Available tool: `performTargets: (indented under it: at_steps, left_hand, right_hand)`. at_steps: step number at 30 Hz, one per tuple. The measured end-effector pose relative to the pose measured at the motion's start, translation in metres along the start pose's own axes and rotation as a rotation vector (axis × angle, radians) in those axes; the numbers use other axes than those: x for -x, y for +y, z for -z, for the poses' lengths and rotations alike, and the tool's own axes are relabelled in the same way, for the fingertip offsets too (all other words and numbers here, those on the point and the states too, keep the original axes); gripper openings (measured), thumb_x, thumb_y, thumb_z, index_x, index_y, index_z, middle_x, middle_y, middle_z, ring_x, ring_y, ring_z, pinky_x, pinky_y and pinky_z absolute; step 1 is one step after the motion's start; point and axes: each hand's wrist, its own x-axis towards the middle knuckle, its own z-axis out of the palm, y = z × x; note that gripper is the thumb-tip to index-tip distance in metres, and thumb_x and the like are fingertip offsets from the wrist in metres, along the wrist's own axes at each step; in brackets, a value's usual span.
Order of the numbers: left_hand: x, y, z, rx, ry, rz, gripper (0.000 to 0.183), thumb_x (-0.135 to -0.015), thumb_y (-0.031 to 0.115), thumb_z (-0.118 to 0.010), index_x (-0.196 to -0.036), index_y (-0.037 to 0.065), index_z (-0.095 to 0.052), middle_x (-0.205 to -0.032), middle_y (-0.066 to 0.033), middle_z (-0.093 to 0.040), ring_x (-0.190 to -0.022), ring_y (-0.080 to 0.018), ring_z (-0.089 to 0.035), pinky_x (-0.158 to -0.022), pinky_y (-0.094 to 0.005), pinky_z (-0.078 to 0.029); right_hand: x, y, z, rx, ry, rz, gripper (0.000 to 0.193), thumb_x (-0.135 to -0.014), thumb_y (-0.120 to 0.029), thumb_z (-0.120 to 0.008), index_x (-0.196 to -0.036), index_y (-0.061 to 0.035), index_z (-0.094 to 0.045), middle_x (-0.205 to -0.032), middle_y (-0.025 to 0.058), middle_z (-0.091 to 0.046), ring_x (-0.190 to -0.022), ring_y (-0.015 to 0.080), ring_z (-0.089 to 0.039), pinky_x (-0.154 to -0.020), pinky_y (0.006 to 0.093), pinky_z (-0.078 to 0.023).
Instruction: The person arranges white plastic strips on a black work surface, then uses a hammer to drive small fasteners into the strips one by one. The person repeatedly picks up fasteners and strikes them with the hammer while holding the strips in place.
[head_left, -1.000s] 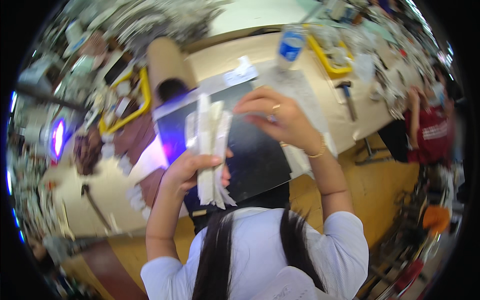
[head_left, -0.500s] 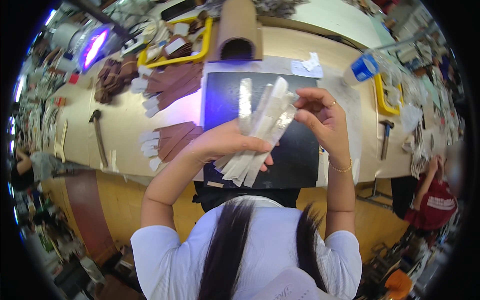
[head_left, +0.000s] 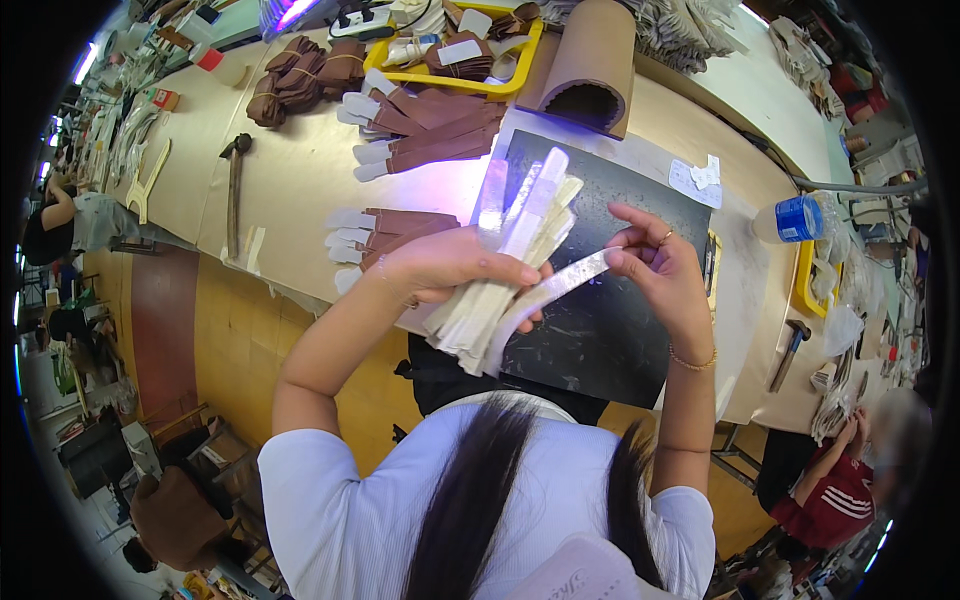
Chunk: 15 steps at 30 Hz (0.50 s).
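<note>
My left hand [head_left: 465, 262] is closed around a bundle of pale, whitish strips [head_left: 535, 225] with shiny faces, fanned out at both ends. One shiny strip [head_left: 491, 205] stands apart on the bundle's left, beside my left hand; what holds it is hidden. My right hand [head_left: 655, 262] pinches the upper end of a single strip [head_left: 570, 280] between thumb and fingers. This strip bends away from the bundle, and its lower end is still by my left fingers. Both hands are above a black mat [head_left: 625, 215] on the table.
Brown strips with white tips [head_left: 435, 125] lie left of the mat, with a second group [head_left: 385, 235] nearer me. Behind are a yellow basket [head_left: 460, 80] and a brown half-tube [head_left: 600, 50]. Hammers [head_left: 235, 185] [head_left: 790, 355] flank; a blue-labelled bottle [head_left: 790, 218] and a co-worker [head_left: 825, 500] are right.
My right hand has taken one strip's end and drawn it rightward from the bundle. The whole view has turned, so the mat and table appear tilted and shifted right.
</note>
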Motion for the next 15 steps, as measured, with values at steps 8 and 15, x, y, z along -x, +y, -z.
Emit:
performTargets:
  at_steps: [8, 15]
  left_hand:
    - [0.054, 0.029, 0.082, -0.006, 0.219, -0.207, 0.045, -0.085, 0.014, -0.063, -0.121, -0.006, -0.046, -0.089, -0.0226, -0.065, -0.071, -0.0308, -0.070, -0.064, -0.0398, -0.062]
    - [0.069, 0.049, 0.098, -0.074, 0.384, -0.394, 0.046, -0.088, 0.022, -0.061, -0.125, -0.002, -0.046, -0.090, -0.0173, -0.066, -0.076, -0.0244, -0.069, -0.067, -0.0338, -0.059]
  right_hand:
    - [-0.061, 0.031, 0.011, 0.067, 0.210, 0.055, 0.022, -0.089, -0.007, -0.062, -0.109, 0.0024, -0.063, -0.087, 0.0039, -0.066, -0.078, 0.0102, -0.064, -0.074, 0.0230, -0.052]
    - [-0.082, 0.063, 0.026, 0.258, 0.318, -0.086, 0.017, -0.087, -0.004, -0.063, -0.102, 0.0023, -0.065, -0.085, 0.0067, -0.068, -0.072, 0.0118, -0.067, -0.060, 0.0231, -0.054]
